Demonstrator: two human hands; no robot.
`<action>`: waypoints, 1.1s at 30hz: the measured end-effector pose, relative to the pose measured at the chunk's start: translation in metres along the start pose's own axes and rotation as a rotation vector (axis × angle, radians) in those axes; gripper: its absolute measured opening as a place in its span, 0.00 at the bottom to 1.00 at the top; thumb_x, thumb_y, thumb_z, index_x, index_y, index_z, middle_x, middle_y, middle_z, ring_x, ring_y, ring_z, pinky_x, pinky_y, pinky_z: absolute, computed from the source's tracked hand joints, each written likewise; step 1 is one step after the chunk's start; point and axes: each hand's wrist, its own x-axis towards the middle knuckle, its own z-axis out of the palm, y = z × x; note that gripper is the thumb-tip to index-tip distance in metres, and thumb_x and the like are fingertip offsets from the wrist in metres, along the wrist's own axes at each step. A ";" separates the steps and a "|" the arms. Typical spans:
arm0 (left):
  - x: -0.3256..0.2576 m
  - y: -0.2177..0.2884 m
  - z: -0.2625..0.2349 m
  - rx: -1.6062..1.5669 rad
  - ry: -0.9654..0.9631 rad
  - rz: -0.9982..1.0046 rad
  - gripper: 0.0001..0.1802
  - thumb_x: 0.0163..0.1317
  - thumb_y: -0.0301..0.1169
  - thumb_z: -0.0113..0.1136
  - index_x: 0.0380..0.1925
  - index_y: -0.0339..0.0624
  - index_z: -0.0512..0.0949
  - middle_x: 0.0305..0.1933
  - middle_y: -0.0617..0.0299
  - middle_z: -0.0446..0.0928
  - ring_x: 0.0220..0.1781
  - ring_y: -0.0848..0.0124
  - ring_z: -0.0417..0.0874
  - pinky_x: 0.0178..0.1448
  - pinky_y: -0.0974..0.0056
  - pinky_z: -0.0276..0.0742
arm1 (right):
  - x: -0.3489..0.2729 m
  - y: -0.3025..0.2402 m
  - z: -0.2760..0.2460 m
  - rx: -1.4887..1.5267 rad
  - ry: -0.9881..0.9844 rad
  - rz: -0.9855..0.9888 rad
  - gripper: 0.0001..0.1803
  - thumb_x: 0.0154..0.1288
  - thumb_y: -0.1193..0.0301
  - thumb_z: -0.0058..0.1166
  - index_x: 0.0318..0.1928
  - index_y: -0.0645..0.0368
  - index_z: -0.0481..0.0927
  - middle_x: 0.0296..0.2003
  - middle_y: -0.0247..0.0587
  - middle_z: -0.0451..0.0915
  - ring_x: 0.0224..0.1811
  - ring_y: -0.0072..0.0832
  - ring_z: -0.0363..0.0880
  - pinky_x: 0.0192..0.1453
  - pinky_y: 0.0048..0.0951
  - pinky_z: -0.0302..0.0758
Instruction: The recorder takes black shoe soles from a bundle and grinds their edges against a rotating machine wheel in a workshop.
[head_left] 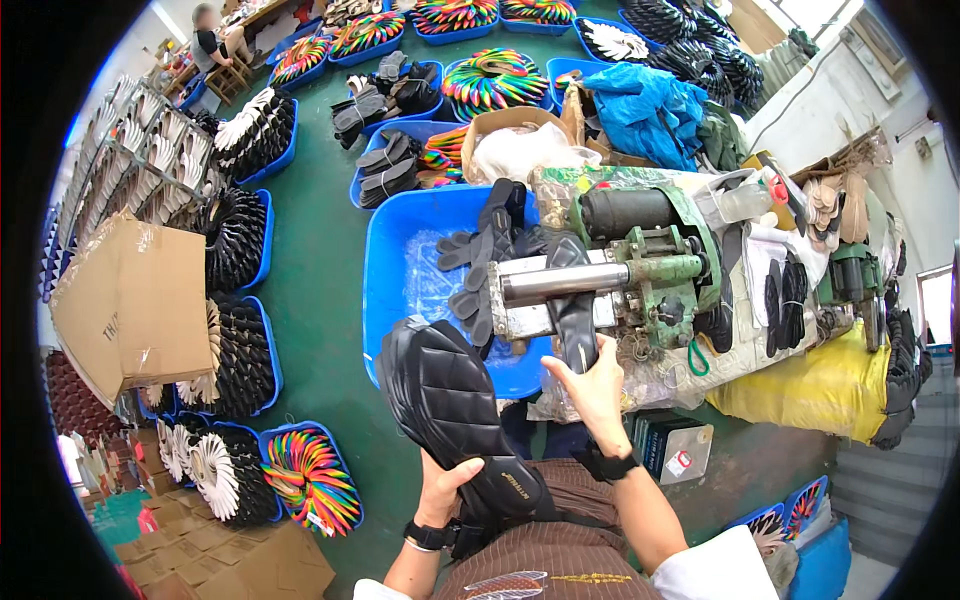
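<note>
In the head view, the left hand [450,488] is closed around the near part of a black pad [445,385], thumb on top; the pad's long axis slants away and to the left, in front of the near-left rim of a blue tub [372,290]. The right hand [592,392] is at the near end of a black strip [574,335], thumb to its left, fingers to its right; I cannot tell how firmly they pinch. The strip runs straight away from this hand and appears to pass under a metal roller [565,283], whose axis lies left to right, so the two cross nearly square. The right hand is clearly nearer the roller, just short of it. Grey gloves [485,245] lie in the tub, left of the green machine [665,265] on the surface [745,335].
</note>
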 end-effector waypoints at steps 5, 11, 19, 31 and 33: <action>0.003 0.007 0.022 0.129 -0.033 -0.010 0.32 0.42 0.27 0.74 0.50 0.27 0.74 0.50 0.51 0.79 0.49 0.65 0.81 0.57 0.61 0.76 | -0.048 -0.023 -0.019 0.678 -0.620 0.267 0.31 0.52 0.60 0.72 0.50 0.66 0.73 0.38 0.45 0.82 0.39 0.26 0.83 0.42 0.30 0.79; 0.006 0.008 0.027 0.521 -0.002 0.175 0.47 0.39 0.39 0.79 0.58 0.29 0.68 0.58 0.48 0.73 0.59 0.63 0.75 0.66 0.59 0.69 | -0.074 -0.063 -0.037 0.292 -0.545 -0.001 0.29 0.48 0.68 0.72 0.50 0.66 0.77 0.41 0.40 0.81 0.43 0.28 0.78 0.49 0.30 0.75; 0.001 -0.011 0.019 0.062 -0.063 0.155 0.36 0.49 0.32 0.72 0.57 0.31 0.68 0.55 0.54 0.75 0.56 0.64 0.76 0.61 0.59 0.72 | -0.081 -0.058 -0.037 0.822 -0.522 0.053 0.25 0.57 0.83 0.60 0.56 0.68 0.71 0.50 0.45 0.78 0.52 0.31 0.76 0.57 0.29 0.72; -0.018 0.036 0.028 -0.264 0.037 0.056 0.26 0.54 0.24 0.63 0.54 0.38 0.68 0.42 0.60 0.76 0.40 0.67 0.80 0.44 0.62 0.80 | -0.078 0.039 -0.038 0.760 -0.348 0.038 0.20 0.56 0.83 0.62 0.50 0.65 0.75 0.44 0.38 0.79 0.47 0.25 0.75 0.52 0.28 0.72; -0.015 0.036 0.027 -0.252 0.025 0.056 0.27 0.54 0.24 0.63 0.55 0.38 0.68 0.42 0.60 0.76 0.41 0.67 0.81 0.45 0.62 0.80 | -0.069 0.066 -0.030 0.692 -0.324 0.067 0.19 0.56 0.83 0.61 0.49 0.65 0.76 0.44 0.38 0.79 0.46 0.25 0.75 0.51 0.27 0.72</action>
